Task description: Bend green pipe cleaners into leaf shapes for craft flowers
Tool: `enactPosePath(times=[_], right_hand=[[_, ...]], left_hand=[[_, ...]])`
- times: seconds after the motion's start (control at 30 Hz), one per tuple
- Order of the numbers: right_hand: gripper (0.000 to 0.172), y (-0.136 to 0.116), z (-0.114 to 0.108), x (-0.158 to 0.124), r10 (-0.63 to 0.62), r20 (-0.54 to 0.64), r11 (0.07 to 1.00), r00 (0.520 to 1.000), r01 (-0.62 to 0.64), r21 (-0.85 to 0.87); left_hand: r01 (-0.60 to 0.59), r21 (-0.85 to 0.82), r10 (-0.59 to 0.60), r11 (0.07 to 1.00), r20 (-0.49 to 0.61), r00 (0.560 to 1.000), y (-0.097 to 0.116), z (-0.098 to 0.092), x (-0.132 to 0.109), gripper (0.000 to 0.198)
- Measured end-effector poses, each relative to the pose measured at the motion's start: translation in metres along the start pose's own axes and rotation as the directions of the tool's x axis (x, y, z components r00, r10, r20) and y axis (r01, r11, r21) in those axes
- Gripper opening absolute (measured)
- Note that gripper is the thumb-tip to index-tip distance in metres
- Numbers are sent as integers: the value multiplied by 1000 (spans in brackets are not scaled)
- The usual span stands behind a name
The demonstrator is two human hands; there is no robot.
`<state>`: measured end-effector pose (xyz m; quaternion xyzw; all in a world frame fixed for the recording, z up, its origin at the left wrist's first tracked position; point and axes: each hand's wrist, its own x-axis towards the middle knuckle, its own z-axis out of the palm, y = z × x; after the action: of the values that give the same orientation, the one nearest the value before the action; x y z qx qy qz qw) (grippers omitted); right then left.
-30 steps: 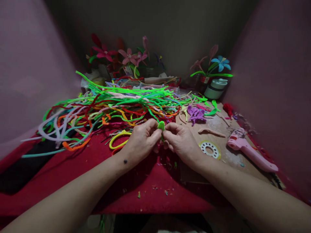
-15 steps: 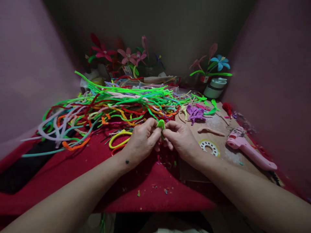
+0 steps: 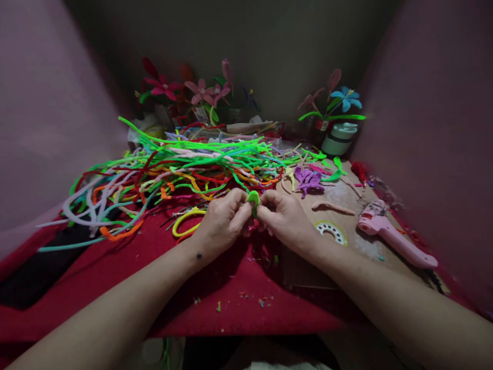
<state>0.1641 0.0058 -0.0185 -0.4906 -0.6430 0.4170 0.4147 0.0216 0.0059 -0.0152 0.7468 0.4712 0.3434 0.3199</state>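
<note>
Between my two hands is a small bright green pipe cleaner piece [image 3: 253,199], bent into a leaf-like loop. My left hand [image 3: 225,216] pinches its left side with thumb and fingers. On the other side my right hand [image 3: 284,218] grips it with thumb and forefinger. The lower part of the piece is hidden by my fingers. Just behind my hands lies a big tangled heap of pipe cleaners [image 3: 200,154], mostly green, with white, red and orange ones. A yellow loop [image 3: 183,222] rests beside my left hand.
On the right a cardboard sheet [image 3: 308,272] holds a pink glue gun [image 3: 393,236], a white perforated ring [image 3: 331,232] and a purple petal cluster [image 3: 308,181]. Behind stand pipe cleaner flowers [image 3: 200,92] and a pale jar [image 3: 339,139]. Scraps dot the red cloth [image 3: 215,321].
The green piece has turned slightly between my fingers, and more of its length shows. Both hands stay in nearly the same spot; the view has shifted a little.
</note>
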Motion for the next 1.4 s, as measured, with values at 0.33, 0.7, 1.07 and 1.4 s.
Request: enactPosePath(times=[0.33,0.7,1.07,1.4], right_hand=[[18,1,-2,2,180,170,888,969,-234,395],[11,0,-2,0,260,155,937,953,-288,197],[14,10,0,2,169,315,826,934,-308,472],[22,3,1,0,208,259,823,943,-312,474]], left_hand=[[90,-222,-86,971,29,996,7,-15,8,12],[194,-221,-173,956,109,979,12,-16,9,14],[289,-541,-182,790,243,953,-4,-16,8,21],[376,-575,-187,727,361,914,2,-17,6,19]])
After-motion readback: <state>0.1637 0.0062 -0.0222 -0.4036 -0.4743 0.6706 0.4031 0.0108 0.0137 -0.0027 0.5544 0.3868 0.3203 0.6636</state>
